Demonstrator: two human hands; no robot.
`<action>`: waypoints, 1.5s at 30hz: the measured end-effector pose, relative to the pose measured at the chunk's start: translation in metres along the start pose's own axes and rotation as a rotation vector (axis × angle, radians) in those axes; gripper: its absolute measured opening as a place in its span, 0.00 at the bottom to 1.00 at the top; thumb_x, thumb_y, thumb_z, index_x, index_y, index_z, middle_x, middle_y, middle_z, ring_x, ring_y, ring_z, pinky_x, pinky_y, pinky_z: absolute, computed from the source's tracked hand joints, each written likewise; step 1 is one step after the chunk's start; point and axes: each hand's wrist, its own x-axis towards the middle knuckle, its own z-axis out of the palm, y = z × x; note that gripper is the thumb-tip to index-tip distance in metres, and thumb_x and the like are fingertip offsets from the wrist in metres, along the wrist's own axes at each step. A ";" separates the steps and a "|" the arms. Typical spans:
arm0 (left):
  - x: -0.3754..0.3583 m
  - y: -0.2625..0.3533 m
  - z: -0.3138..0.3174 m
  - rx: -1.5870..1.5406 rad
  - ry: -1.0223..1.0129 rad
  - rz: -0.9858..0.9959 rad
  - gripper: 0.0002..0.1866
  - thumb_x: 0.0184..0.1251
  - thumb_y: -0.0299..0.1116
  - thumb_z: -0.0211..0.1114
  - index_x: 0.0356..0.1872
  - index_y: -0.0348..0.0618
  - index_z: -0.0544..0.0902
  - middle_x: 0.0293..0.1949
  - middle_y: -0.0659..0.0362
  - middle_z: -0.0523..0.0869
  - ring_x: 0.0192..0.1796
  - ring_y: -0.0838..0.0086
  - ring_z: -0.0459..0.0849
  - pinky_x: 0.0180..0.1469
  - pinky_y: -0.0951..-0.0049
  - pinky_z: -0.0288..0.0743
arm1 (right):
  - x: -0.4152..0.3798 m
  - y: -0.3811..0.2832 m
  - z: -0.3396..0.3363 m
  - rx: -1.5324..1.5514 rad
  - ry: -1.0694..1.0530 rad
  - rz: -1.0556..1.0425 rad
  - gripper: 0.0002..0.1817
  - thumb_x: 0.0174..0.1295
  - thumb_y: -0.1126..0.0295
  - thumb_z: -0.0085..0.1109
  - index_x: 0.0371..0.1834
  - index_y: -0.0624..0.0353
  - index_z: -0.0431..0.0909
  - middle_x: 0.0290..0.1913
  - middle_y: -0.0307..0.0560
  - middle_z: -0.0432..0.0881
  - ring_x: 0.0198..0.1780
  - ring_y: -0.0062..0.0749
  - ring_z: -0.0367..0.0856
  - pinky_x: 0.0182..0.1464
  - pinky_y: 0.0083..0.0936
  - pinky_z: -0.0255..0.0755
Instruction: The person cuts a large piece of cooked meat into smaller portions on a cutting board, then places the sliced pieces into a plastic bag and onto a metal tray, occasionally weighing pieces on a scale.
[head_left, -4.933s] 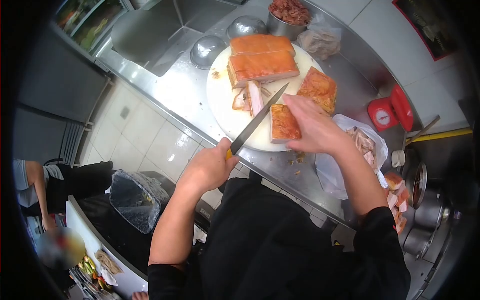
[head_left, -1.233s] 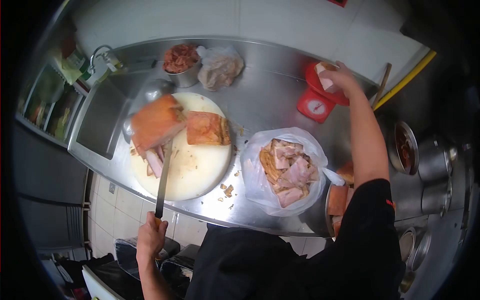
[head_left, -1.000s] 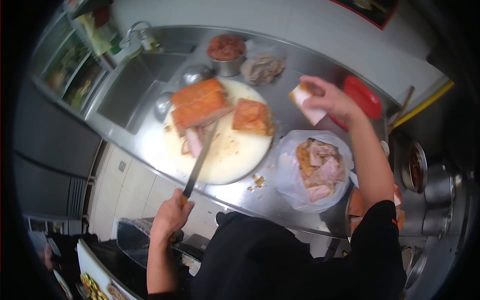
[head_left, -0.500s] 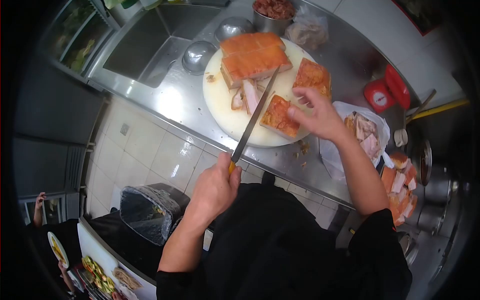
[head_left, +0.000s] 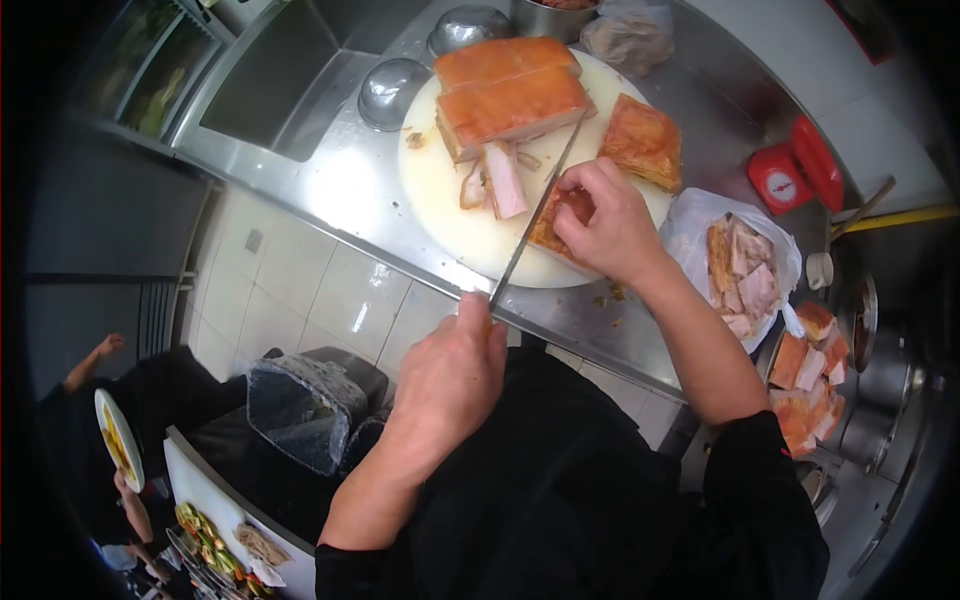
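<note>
My left hand (head_left: 452, 368) is wrapped round the handle of a long knife (head_left: 527, 238). The blade runs up across the round white cutting board (head_left: 425, 215), along the left edge of a small piece of roast pork (head_left: 547, 232). With curled fingers my right hand (head_left: 610, 220) holds that piece from above and partly hides it. Behind it lies another square of roast pork (head_left: 642, 142). A large slab of crisp-skinned pork (head_left: 510, 100) sits at the back of the board, and cut strips (head_left: 503, 182) lie before it.
Metal bowls (head_left: 393, 92) and a sink (head_left: 265, 100) are at the left. To the right are a plastic bag of cut pork (head_left: 740, 270), a red scale (head_left: 778, 182) and more pork (head_left: 808, 385). A lined bin (head_left: 300, 410) stands below; another person's hand holds a plate (head_left: 118, 440).
My right hand has come down onto the small pork piece, its fingers now curled. The knife has turned edge-down and moved to that piece's left side. The other person's plate has shifted.
</note>
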 end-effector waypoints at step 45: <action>0.032 -0.025 0.017 -0.041 -0.187 -0.071 0.12 0.70 0.27 0.60 0.52 0.39 0.80 0.38 0.45 0.91 0.44 0.49 0.92 0.42 0.50 0.86 | 0.001 0.082 0.011 0.091 -0.202 0.116 0.15 0.63 0.76 0.63 0.53 0.64 0.77 0.44 0.48 0.82 0.46 0.32 0.81 0.54 0.28 0.76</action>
